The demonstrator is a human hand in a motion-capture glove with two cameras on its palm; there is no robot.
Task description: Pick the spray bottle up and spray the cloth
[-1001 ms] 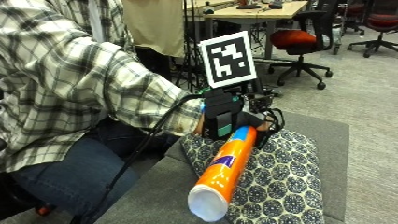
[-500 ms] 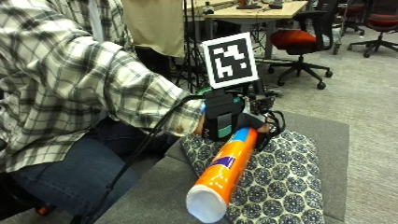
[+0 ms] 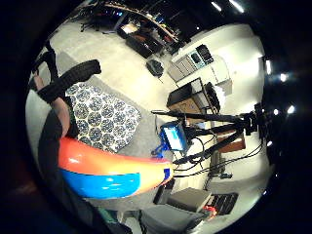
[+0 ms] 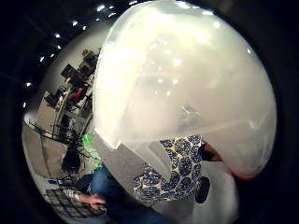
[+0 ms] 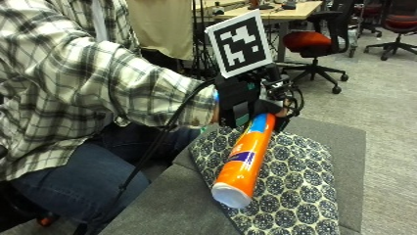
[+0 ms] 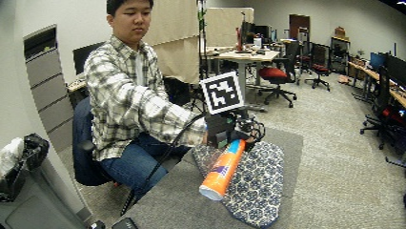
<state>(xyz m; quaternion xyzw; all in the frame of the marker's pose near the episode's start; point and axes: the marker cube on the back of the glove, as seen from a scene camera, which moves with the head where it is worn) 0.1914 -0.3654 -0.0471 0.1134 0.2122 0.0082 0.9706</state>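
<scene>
Above a grey bench [image 5: 163, 205], a gloved right hand [image 5: 251, 100] holds an orange spray bottle [image 5: 244, 159] at its head end, fingers curled round it. The bottle tilts over a patterned cloth [image 5: 287, 196] spread on the bench, its white base pointing toward seven o'clock and the head toward one o'clock. To spray well, the nozzle probably needs turning down onto the cloth before squeezing; the nozzle itself is hidden by the hand. How much liquid the opaque bottle holds cannot be seen.
</scene>
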